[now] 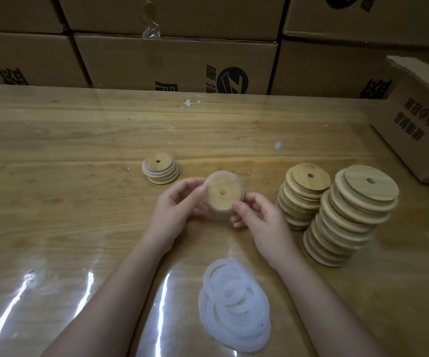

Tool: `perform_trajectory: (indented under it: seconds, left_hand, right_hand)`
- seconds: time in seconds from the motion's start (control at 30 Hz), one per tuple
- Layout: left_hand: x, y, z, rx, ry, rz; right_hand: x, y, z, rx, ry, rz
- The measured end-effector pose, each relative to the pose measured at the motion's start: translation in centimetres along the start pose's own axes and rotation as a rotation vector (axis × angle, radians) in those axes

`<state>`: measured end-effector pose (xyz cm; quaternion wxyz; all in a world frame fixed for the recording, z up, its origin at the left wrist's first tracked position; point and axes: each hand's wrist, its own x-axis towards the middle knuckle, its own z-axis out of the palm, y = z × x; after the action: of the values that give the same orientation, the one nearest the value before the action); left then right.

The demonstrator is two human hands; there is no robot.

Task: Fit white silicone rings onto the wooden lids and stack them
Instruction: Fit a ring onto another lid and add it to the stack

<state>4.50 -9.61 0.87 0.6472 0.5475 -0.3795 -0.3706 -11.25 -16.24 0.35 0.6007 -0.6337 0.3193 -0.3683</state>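
From the head camera I see both hands raised just above the middle of the table [66, 150], holding one round wooden lid [223, 193] between them. The lid is tilted toward me, its small centre hole facing up. My left hand [180, 202] grips the lid's left edge, fingers curled and the thumb pressed on the rim. My right hand [257, 215] pinches the lower right edge, thumb on top and the other fingers curled underneath. A white ring [211, 179] sits around the lid's rim and shows most clearly along the upper left. I cannot tell whether it is seated all the way round.

A short stack of lids [160, 171] with white edging between the layers stands on the table just beyond my left hand. To the right of my right hand stand two tall stacks of bare lids, the farther stack [303, 194] and the nearer stack [352, 215], side by side and both leaning a little. A heap of loose rings [234, 305] lies flat on the table between my forearms. A glossy clear sheet covers the table. Cardboard boxes [174, 63] are stacked along the far edge, and another box [419, 124] rests on the table's right corner
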Motion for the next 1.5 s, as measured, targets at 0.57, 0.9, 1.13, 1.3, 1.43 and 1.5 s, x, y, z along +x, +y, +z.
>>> perform_trajectory:
  seconds: [0.57,0.9,1.13,1.3,1.43,1.5]
  left_hand:
    - [1.8,1.9,-5.0,-0.252,0.575,-0.073]
    - [2.3,0.7,-5.2,-0.122,0.596,-0.067]
    - [2.2,0.1,-5.0,0.333,0.615,0.020]
    - [1.1,-0.1,-4.1,0.974,0.547,0.262]
    - [0.9,0.0,-3.8,1.088,0.498,0.236]
    - [0.9,0.0,-3.8,1.115,0.465,0.213]
  right_hand:
    - [-0.2,-0.4,0.4,-0.025,0.007,-0.041]
    - [-0.1,-0.2,0.1,-0.046,0.010,-0.024]
    - [0.0,0.0,0.2,-0.033,0.004,-0.022]
    - [0.0,0.1,0.1,-0.039,-0.003,-0.022]
    - [0.0,0.1,0.1,-0.042,-0.004,-0.021]
    - [0.0,0.0,0.1,-0.043,-0.006,-0.019]
